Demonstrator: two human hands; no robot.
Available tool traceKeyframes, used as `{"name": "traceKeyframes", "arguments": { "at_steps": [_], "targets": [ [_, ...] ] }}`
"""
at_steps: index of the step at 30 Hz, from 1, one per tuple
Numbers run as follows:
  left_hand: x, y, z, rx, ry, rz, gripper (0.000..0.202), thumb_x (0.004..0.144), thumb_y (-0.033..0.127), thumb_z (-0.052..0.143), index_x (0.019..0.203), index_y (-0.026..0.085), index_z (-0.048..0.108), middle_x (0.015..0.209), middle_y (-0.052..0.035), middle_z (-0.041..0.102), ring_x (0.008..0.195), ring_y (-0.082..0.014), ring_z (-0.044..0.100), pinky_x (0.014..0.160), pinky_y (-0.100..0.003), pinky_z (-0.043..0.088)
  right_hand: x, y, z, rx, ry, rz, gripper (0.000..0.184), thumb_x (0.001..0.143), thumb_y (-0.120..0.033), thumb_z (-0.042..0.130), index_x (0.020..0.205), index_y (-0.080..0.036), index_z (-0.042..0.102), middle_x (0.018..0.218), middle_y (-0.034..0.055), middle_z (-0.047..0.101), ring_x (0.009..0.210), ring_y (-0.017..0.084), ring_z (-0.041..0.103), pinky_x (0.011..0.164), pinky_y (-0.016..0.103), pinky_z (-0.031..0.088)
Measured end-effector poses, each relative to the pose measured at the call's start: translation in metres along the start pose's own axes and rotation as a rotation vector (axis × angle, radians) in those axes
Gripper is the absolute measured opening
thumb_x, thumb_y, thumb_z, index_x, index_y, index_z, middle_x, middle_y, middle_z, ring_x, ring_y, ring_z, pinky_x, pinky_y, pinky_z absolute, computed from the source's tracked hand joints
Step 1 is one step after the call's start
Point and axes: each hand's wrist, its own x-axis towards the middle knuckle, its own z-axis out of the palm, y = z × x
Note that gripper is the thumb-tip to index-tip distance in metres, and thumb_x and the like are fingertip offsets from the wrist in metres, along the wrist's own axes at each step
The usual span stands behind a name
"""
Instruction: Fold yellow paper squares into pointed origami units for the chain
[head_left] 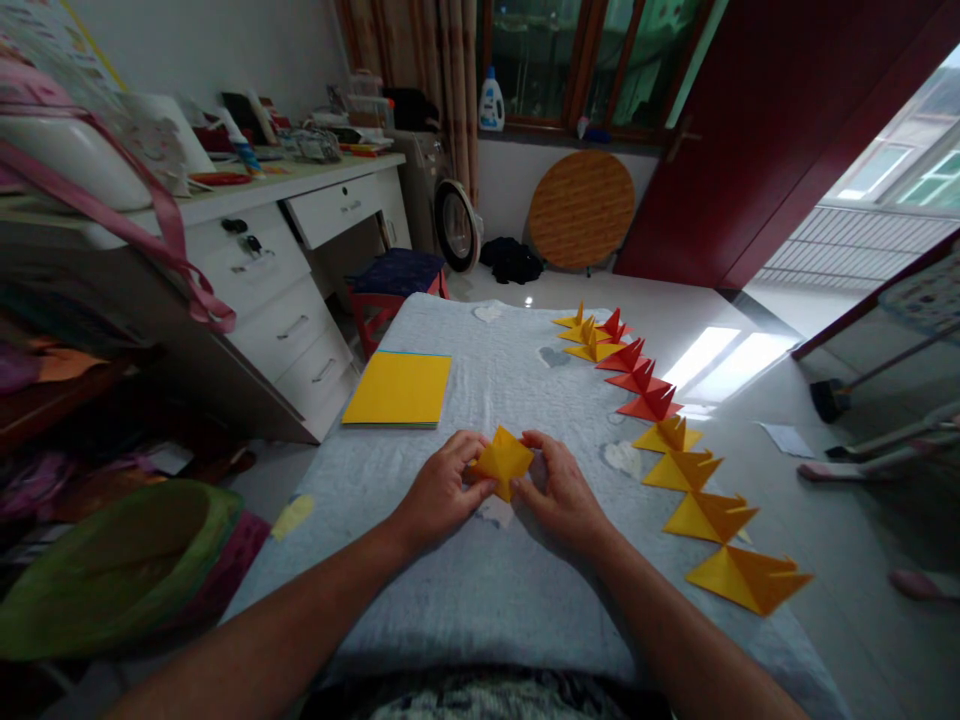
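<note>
A small piece of folded yellow origami paper (504, 460), diamond-shaped, is held just above the cloth between both hands. My left hand (454, 482) pinches its left corner between thumb and fingers. On the opposite side, my right hand (559, 488) grips the right edge, thumb in front and fingers behind. Beyond my left hand lies a stack of square yellow paper (397, 390). Along the right side of the table runs a row of folded paper shapes, some yellow (712, 514) and some red (651, 402), with pointed tips sticking up.
A pale blue patterned cloth covers the table (420, 600). To the left are a white desk (285, 320) with drawers, a stool (397, 275) and a green-lined bin (112, 570). A round wooden board (581, 210) leans against the far wall beside a red door (720, 150).
</note>
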Motion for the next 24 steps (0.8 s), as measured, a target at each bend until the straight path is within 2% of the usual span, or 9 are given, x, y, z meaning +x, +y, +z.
{"name": "traceKeyframes", "arguments": {
  "at_steps": [5, 8, 13, 14, 16, 19, 22, 24],
  "targets": [
    [-0.003, 0.001, 0.002, -0.006, 0.043, 0.033, 0.008, 0.082, 0.017, 0.064, 0.088, 0.019, 0.059, 0.123, -0.0097, 0.055, 0.112, -0.022, 0.061, 0.096, -0.036, 0.053, -0.002, 0.007, 0.003, 0.068, 0.004, -0.019, 0.056, 0.082, -0.029, 0.063, 0.135, -0.02, 0.048, 0.131, 0.0147, 0.06, 0.122, 0.029, 0.057, 0.105, 0.053, 0.044],
    [-0.004, -0.002, 0.003, 0.022, 0.076, 0.084, 0.008, 0.083, 0.016, 0.064, 0.084, 0.019, 0.057, 0.123, -0.0091, 0.055, 0.116, -0.0227, 0.059, 0.102, -0.039, 0.05, -0.003, 0.008, 0.004, 0.136, 0.039, -0.003, 0.061, 0.082, -0.029, 0.065, 0.138, -0.022, 0.044, 0.135, 0.0153, 0.057, 0.124, 0.029, 0.057, 0.107, 0.053, 0.044],
    [-0.005, -0.006, 0.004, 0.097, 0.105, 0.197, 0.008, 0.086, 0.013, 0.059, 0.085, 0.02, 0.057, 0.12, -0.008, 0.057, 0.117, -0.0219, 0.059, 0.105, -0.038, 0.049, 0.0, 0.003, 0.001, 0.413, -0.007, 0.026, 0.077, 0.08, -0.028, 0.068, 0.146, -0.029, 0.03, 0.127, 0.0105, 0.06, 0.109, 0.022, 0.065, 0.094, 0.043, 0.055],
    [-0.006, -0.006, 0.004, 0.107, 0.102, 0.213, 0.008, 0.087, 0.013, 0.058, 0.087, 0.021, 0.058, 0.12, -0.0079, 0.057, 0.116, -0.0217, 0.059, 0.104, -0.038, 0.049, 0.001, 0.001, 0.001, 0.484, -0.031, 0.034, 0.074, 0.08, -0.029, 0.067, 0.144, -0.03, 0.032, 0.122, 0.0087, 0.063, 0.104, 0.021, 0.067, 0.091, 0.041, 0.056],
    [-0.008, -0.006, 0.004, 0.108, 0.118, 0.227, 0.011, 0.088, 0.014, 0.057, 0.096, 0.022, 0.059, 0.121, -0.0081, 0.057, 0.117, -0.0225, 0.058, 0.105, -0.04, 0.049, 0.003, -0.002, -0.001, 0.61, -0.08, 0.061, 0.055, 0.081, -0.031, 0.068, 0.132, -0.028, 0.046, 0.11, 0.0053, 0.067, 0.096, 0.02, 0.069, 0.086, 0.038, 0.057],
    [-0.01, -0.003, 0.007, 0.003, 0.196, 0.168, 0.036, 0.088, 0.017, 0.061, 0.121, 0.025, 0.052, 0.13, -0.0095, 0.053, 0.119, -0.0239, 0.057, 0.104, -0.043, 0.05, 0.005, -0.005, -0.002, 0.75, -0.124, 0.132, 0.027, 0.08, -0.036, 0.073, 0.101, -0.024, 0.061, 0.094, 0.0026, 0.071, 0.086, 0.019, 0.069, 0.08, 0.034, 0.057],
    [-0.01, 0.0, 0.012, -0.28, 0.23, 0.017, 0.075, 0.084, 0.021, 0.066, 0.146, 0.032, 0.025, 0.142, -0.0108, 0.044, 0.1, -0.0171, 0.064, 0.094, -0.04, 0.055, 0.006, -0.006, -0.003, 0.853, -0.106, 0.2, 0.026, 0.076, -0.041, 0.079, 0.088, -0.022, 0.065, 0.082, 0.0005, 0.07, 0.071, 0.015, 0.066, 0.067, 0.029, 0.057],
    [-0.008, 0.002, 0.013, -0.483, 0.227, -0.079, 0.093, 0.08, 0.024, 0.072, 0.15, 0.035, 0.013, 0.144, -0.0108, 0.042, 0.091, -0.0129, 0.065, 0.09, -0.037, 0.056, 0.007, -0.008, -0.003, 0.909, -0.071, 0.234, 0.028, 0.073, -0.042, 0.081, 0.087, -0.022, 0.067, 0.08, -0.0002, 0.07, 0.064, 0.013, 0.063, 0.061, 0.027, 0.056]
  ]
}}
